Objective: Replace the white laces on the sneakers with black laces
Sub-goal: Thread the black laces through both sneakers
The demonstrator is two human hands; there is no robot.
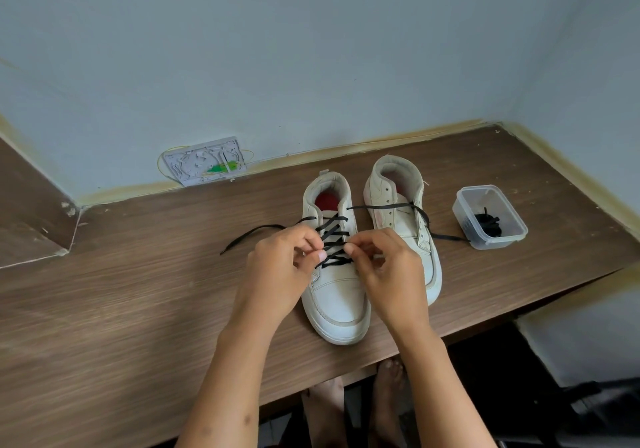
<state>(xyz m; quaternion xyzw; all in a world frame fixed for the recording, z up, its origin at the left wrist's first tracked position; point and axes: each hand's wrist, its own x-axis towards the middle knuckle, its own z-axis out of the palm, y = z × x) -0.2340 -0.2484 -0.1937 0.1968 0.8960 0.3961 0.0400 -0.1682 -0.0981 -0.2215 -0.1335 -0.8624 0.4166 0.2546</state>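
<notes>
Nearest, both hands work over the left sneaker (pixel 334 292) on the wooden worktop (pixel 138 309). The left hand (pixel 277 267) and right hand (pixel 388 271) have their fingers (pixel 320 255) curled, apparently pinching the lower crossings of the black lace (pixel 332 240). This looks like the tightening step: the lace is threaded up the eyelets, its ends lying loose to either side. Next comes evening the slack upward. Beyond, the right sneaker (pixel 403 219) has no lace threaded, and a clear plastic container (pixel 490 217) holds another black lace.

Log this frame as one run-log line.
stage: lacing near sneaker | left hand, right hand: pinching black lace | far sneaker: unlaced | container: spare lace
</notes>
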